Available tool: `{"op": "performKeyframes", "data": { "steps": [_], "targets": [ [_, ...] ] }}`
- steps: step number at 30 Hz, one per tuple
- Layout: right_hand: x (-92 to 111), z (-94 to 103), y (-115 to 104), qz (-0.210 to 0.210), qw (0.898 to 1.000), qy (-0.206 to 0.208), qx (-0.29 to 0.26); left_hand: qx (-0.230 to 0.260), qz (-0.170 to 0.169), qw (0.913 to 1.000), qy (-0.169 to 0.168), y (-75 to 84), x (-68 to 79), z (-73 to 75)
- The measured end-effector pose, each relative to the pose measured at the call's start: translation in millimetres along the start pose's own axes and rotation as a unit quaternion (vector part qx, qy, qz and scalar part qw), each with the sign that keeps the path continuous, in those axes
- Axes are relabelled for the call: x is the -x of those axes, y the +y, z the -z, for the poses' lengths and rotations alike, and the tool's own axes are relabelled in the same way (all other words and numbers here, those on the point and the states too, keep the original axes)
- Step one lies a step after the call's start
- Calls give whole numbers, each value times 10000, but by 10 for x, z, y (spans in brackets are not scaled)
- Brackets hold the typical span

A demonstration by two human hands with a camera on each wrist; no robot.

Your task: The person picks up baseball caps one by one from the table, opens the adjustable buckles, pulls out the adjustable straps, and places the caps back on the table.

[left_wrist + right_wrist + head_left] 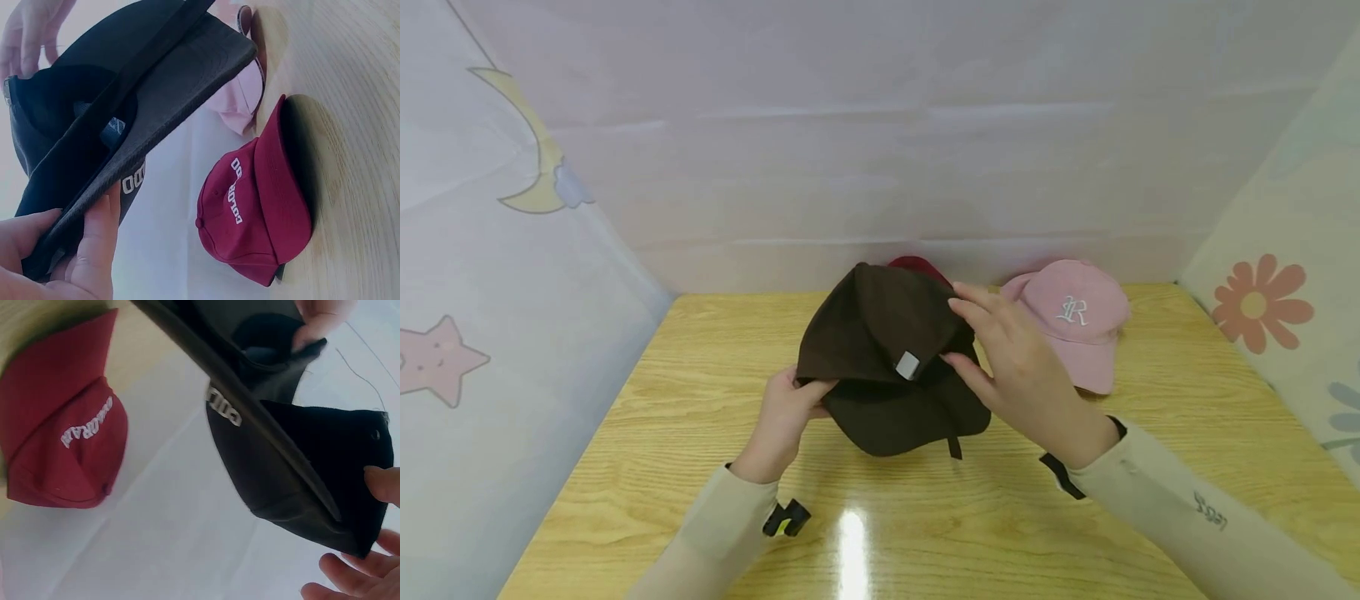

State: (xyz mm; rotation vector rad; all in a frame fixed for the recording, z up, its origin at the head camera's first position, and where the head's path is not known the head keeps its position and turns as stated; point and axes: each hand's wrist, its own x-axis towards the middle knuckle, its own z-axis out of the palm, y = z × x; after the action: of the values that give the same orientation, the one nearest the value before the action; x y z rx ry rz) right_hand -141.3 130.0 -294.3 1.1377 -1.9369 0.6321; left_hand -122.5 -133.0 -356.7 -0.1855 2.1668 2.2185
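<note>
I see L hand [780, 423] pinch dark cap [880, 337] at its 8 o'clock, R hand [1026, 375] grip approx. 2; prob. shaping step, next needs steady hold.

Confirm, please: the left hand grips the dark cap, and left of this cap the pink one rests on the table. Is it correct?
Not quite: in the head view, the pink cap rests on the table to the right of the dark cap, which the left hand does grip.
</note>
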Motion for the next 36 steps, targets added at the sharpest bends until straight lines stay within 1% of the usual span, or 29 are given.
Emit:
{"op": "performKeyframes", "data": {
  "steps": [4,9,16,21,26,28,36],
  "targets": [
    [76,-43,8,-127,9999,68,25,-8,0,10000,87,17,9,5],
    [149,-78,26,-288,9995,125,93,29,-63,9999,113,39,10,10],
    [246,-103,30,-624,9978,86,187,140,-145,9997,170,32,0,-14],
    [318,-122,53,-876,9961,-54,64,183,-140,9994,261,15,-11,-29],
    [403,-131,69,-1053,9934,-234,389,255,-123,9992,280,32,-15,-45],
    [430,-134,70,-1127,9921,-331,433,262,-111,9992,286,38,-14,-51],
    [517,-139,52,-1366,9886,-611,165,306,-140,9985,423,61,-5,-59]
  ]
}}
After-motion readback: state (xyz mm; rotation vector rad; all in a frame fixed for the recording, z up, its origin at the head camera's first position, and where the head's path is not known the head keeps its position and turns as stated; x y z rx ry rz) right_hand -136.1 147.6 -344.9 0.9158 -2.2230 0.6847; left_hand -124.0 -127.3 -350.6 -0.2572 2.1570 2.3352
